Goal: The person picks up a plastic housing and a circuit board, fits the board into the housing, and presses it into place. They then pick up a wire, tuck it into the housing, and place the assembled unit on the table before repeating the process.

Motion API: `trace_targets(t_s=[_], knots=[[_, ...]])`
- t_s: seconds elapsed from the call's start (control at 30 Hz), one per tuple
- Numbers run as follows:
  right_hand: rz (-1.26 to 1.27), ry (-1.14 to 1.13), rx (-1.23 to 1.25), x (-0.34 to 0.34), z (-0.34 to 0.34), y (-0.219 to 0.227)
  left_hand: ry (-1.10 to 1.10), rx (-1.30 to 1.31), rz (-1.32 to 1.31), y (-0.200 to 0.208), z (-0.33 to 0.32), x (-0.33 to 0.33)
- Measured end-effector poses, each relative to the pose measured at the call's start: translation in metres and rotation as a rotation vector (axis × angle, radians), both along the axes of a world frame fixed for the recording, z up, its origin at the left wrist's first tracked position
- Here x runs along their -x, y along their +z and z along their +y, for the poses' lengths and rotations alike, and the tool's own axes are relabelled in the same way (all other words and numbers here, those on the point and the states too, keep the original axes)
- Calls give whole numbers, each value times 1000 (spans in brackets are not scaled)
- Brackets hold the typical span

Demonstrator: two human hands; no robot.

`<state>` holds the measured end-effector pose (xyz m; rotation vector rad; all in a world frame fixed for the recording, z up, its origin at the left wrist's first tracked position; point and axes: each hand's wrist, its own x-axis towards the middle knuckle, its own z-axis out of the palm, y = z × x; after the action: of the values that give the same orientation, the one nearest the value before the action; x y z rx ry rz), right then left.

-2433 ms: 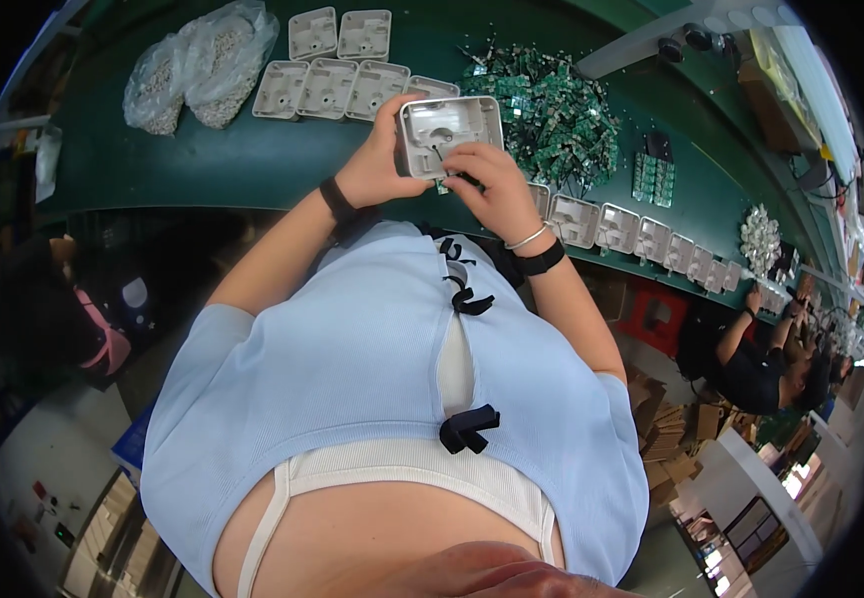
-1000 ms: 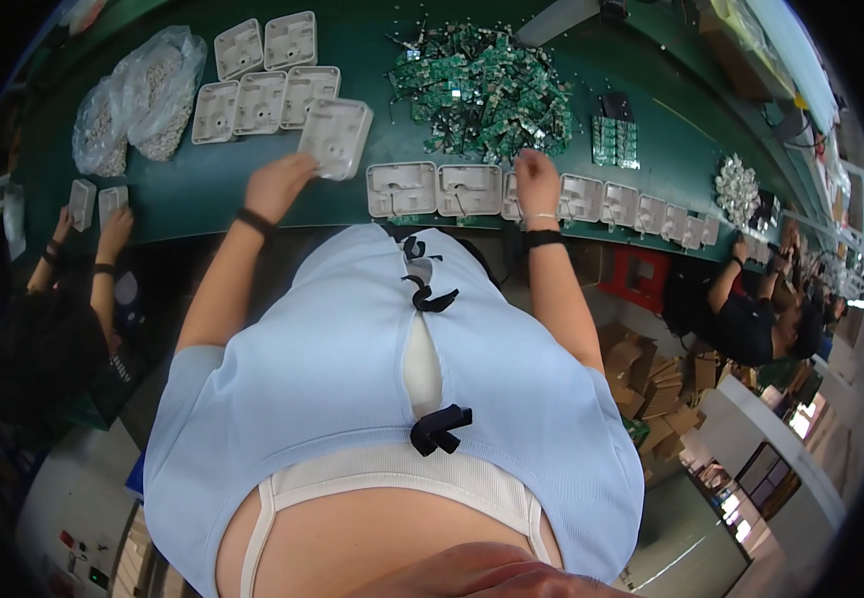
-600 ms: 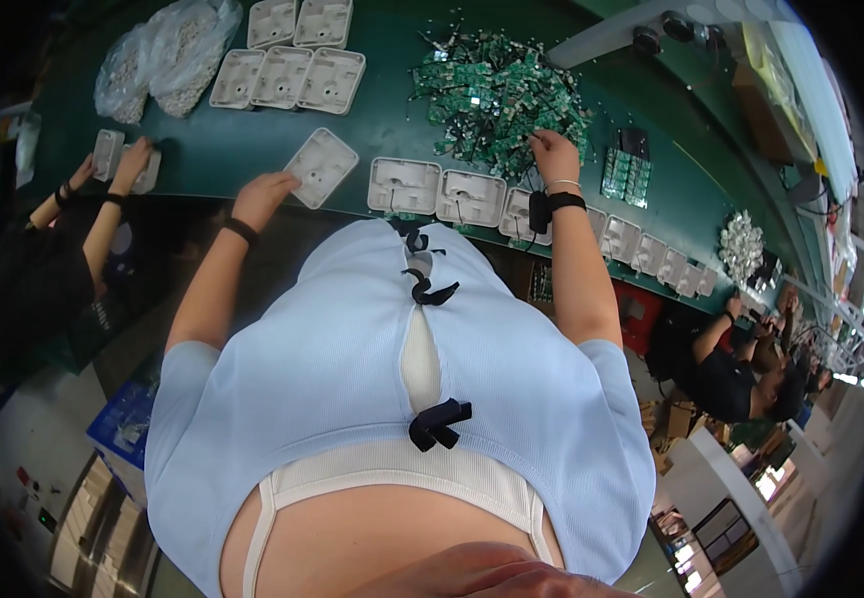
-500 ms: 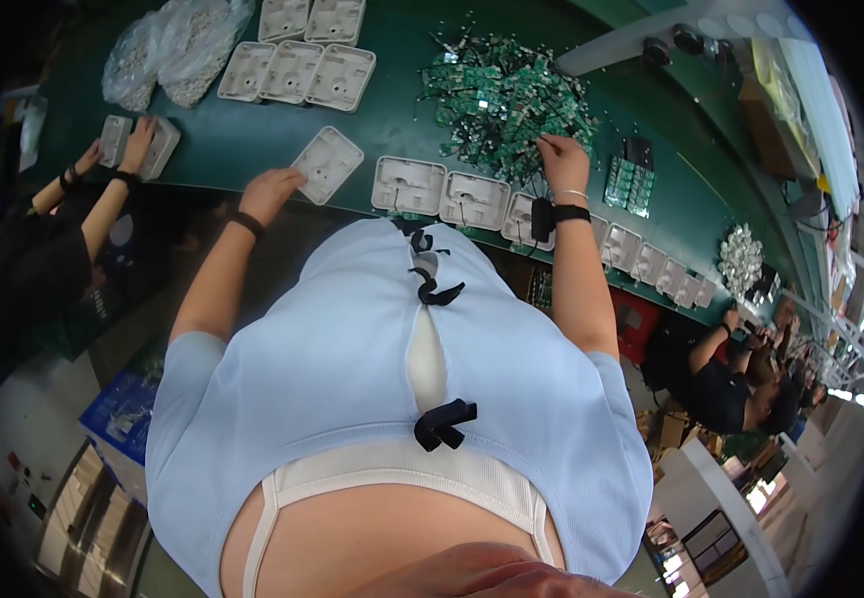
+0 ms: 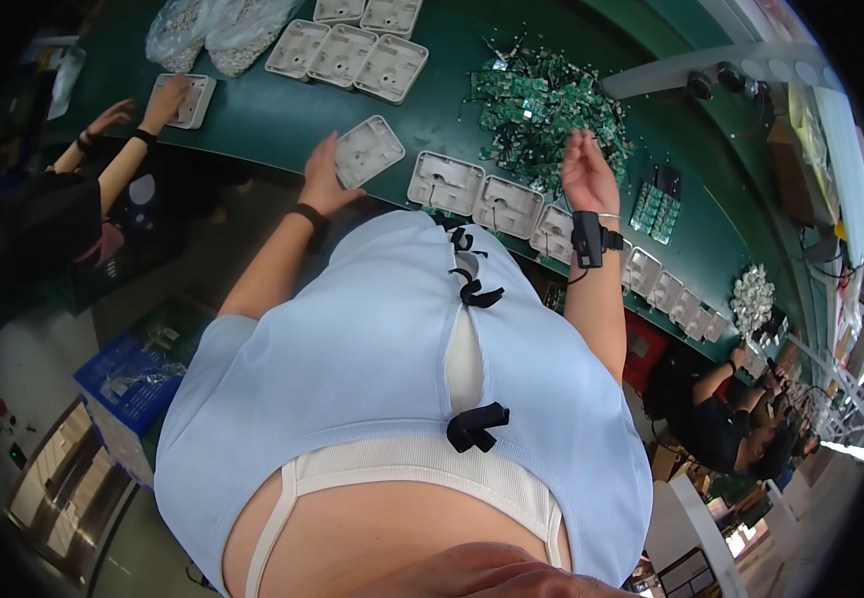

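Note:
My left hand [image 5: 326,177] is at the left end of a white plastic housing [image 5: 371,152], a shallow open box lying alone on the green bench. Its fingers and thumb are spread around that end; whether they touch it is hard to tell. Over the front right part of a heap of green circuit boards with thin wires [image 5: 542,98], my right hand [image 5: 589,177] is turned palm up, fingers stretched out, with nothing visible in it. Below the heap, a row of white housings [image 5: 446,183] runs along the bench's near edge, some with wires inside.
More white housings [image 5: 342,55] and bags of small pale parts [image 5: 246,38] sit at the back left. A co-worker's hand [image 5: 169,98] works on another housing at left. Rows of circuit boards [image 5: 654,211] and a silvery pile [image 5: 752,299] lie to the right.
The view has shifted, moving the bench rightward in it. My left hand has spread from a hold on the housing's corner. My right hand has turned palm up beside the heap.

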<state>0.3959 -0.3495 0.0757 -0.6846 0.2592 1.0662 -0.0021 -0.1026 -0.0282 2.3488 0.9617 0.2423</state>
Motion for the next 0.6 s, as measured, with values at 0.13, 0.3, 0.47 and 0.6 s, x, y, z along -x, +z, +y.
trace_targets(t_s=[0.13,0.3,0.47,0.6], knots=[[-17,55,-113,15,10,7,75,170,-138,15,5,-12],[-314,59,-16,33,20,40,25,195,-363,86,2,-53],[-801,72,62,68,48,88,-101,46,-480,160,-4,-111],[-1101,106,114,95,64,111,-175,43,-539,182,-15,-133]])
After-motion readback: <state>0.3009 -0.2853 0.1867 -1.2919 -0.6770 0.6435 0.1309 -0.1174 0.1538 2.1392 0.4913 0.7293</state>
